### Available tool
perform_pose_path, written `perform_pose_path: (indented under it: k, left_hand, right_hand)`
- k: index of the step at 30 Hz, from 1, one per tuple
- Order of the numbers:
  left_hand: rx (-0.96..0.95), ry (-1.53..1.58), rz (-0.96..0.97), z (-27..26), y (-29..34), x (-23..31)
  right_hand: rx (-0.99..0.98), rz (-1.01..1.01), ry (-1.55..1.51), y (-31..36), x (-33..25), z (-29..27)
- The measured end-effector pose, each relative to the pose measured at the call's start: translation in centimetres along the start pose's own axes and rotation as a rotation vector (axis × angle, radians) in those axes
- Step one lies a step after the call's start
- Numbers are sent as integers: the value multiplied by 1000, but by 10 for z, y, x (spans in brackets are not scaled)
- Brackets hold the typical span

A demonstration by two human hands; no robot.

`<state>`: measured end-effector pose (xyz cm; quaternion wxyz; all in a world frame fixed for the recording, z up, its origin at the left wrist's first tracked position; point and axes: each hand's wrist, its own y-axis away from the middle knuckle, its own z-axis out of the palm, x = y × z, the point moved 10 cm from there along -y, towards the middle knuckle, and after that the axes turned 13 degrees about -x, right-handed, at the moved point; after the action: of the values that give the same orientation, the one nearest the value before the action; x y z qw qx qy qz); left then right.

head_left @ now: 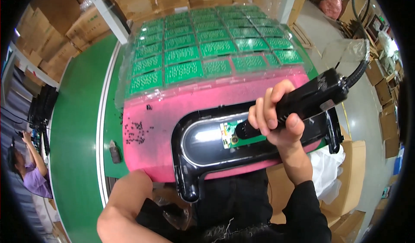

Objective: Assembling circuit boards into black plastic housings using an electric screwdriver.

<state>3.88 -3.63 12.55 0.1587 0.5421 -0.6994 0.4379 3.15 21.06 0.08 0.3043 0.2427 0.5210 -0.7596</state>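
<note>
My right hand (279, 113) is wrapped round a black electric screwdriver (313, 96), which slants down to the left. Its nose is over a small green circuit board (229, 135), and the tip's exact contact is hidden. The board sits in the oval recess of a glossy black plastic housing (183, 132) with legs bent toward me. Under the housing is a pink mat (160, 156). My left forearm (129, 191) comes up to the mat's near left edge, but no left hand shows.
Clear plastic trays of green circuit boards (183, 70) cover the mat's far part. Small black screw-like pieces (136, 132) lie scattered at left. A small dark object (114, 152) rests beside the mat. An open carton (352, 173) stands at right. Another person (34, 173) works at far left.
</note>
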Motion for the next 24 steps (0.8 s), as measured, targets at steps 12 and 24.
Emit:
perform_pose_path:
  k: [12, 24]
  left_hand:
    - [-2, 37, -125, 12, 18, 1]
    - [-132, 18, -217, 23, 24, 8]
  right_hand:
    - [-45, 90, 26, 4, 10, 22]
    - [-60, 162, 5, 9, 27, 31]
